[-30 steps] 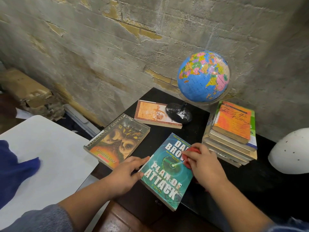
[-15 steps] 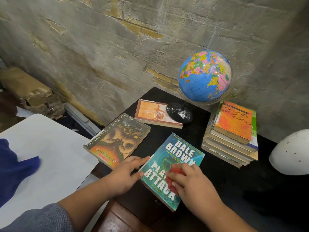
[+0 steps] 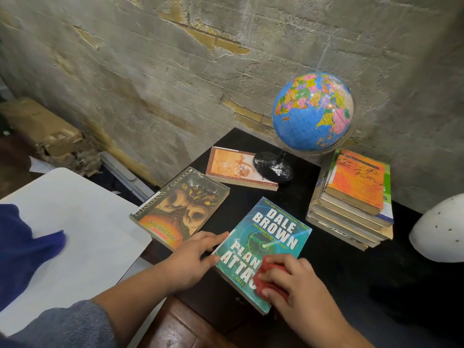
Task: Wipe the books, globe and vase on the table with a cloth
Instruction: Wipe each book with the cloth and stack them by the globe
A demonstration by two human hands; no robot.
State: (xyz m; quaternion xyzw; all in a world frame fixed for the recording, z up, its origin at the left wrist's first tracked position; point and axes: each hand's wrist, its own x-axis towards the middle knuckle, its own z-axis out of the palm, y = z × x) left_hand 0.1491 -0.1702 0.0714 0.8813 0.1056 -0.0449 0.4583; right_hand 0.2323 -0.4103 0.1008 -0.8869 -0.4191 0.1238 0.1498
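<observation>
In the head view, a blue plastic globe with multicoloured countries (image 3: 312,111) is seen standing upright on a round black base at the back of a black-topped table (image 3: 251,204), close to a rough grey brick wall (image 3: 150,71). In front of the globe, nearer the person, a glossy teal paperback lettered "Dale Brown" (image 3: 266,234) is laid flat on the table. A crumpled red cloth (image 3: 265,275) is grasped in the curled fingers of the right hand (image 3: 298,287) and pressed on the near right corner of that cover. The left hand (image 3: 190,259) is laid with straightened, relaxed fingers against the paperback's left edge, and nothing is gripped by it. To the front left of the globe, a brown paperback with owl faces (image 3: 180,209) is laid flat. A small orange-covered book (image 3: 233,167) is set just left of the globe's base. Just right of the globe, a stack of worn paperbacks topped by an orange cover (image 3: 351,197) is placed. Further right, a white rounded object with small holes (image 3: 439,229) is partly seen.
</observation>
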